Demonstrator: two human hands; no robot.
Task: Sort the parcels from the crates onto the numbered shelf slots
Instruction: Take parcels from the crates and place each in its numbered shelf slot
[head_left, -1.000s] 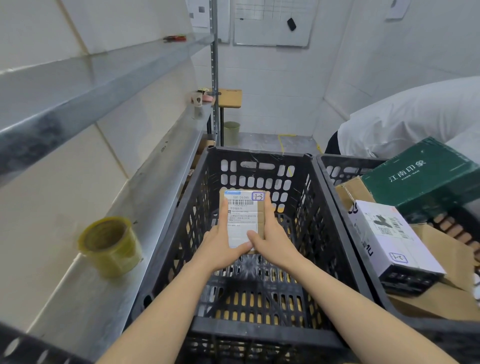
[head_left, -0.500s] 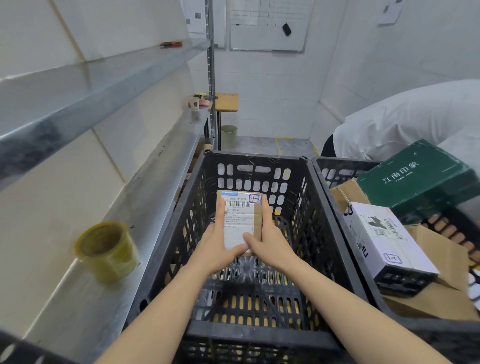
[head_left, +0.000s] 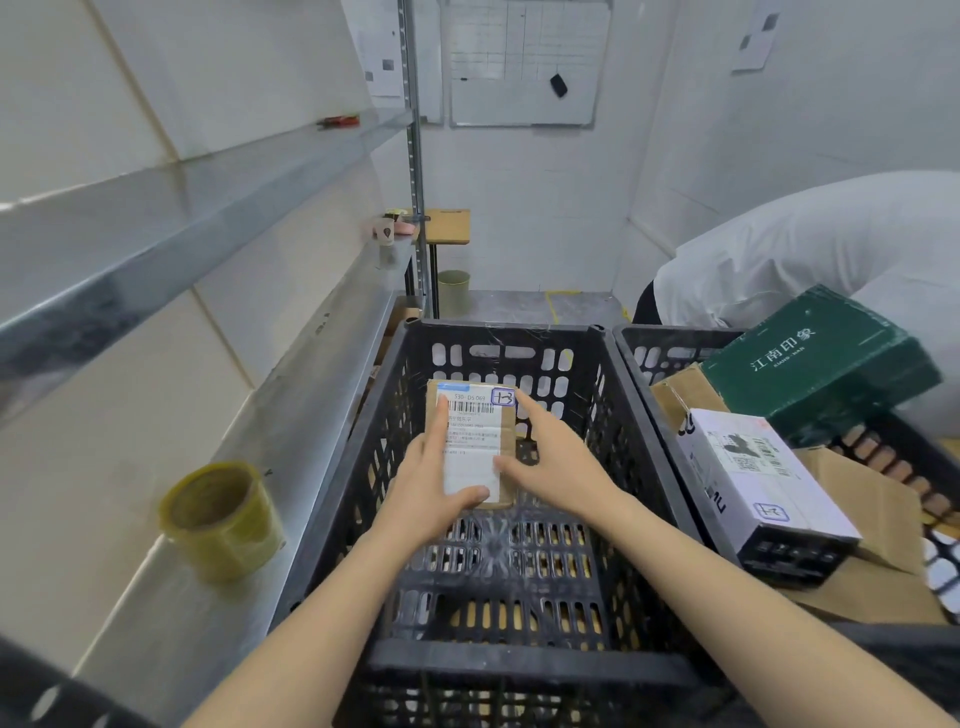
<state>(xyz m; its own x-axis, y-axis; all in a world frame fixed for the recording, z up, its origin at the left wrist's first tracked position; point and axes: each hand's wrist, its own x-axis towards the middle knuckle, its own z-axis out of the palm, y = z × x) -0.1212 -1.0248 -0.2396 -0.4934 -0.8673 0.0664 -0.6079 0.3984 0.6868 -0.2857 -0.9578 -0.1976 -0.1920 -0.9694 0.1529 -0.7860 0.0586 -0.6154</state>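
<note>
A small brown parcel with a white barcode label and a hand-written mark in its top right corner is held up over the black crate. My left hand grips its lower left, thumb across the bottom edge and forefinger lying along the label. My right hand is spread beside it, with straight fingers touching the parcel's right edge and the forefinger reaching toward the marked corner. Nothing else shows inside this crate. A second crate on the right holds a white box, a green box and brown cartons.
A metal shelf runs along the left with a roll of tape near me and a paper cup at its far end. An upper shelf hangs above. A person in white bends over at the right.
My right hand has loosened from the parcel and spread its fingers, sliding right. My left hand keeps hold, its forefinger now on the label. The parcel stays in about the same place.
</note>
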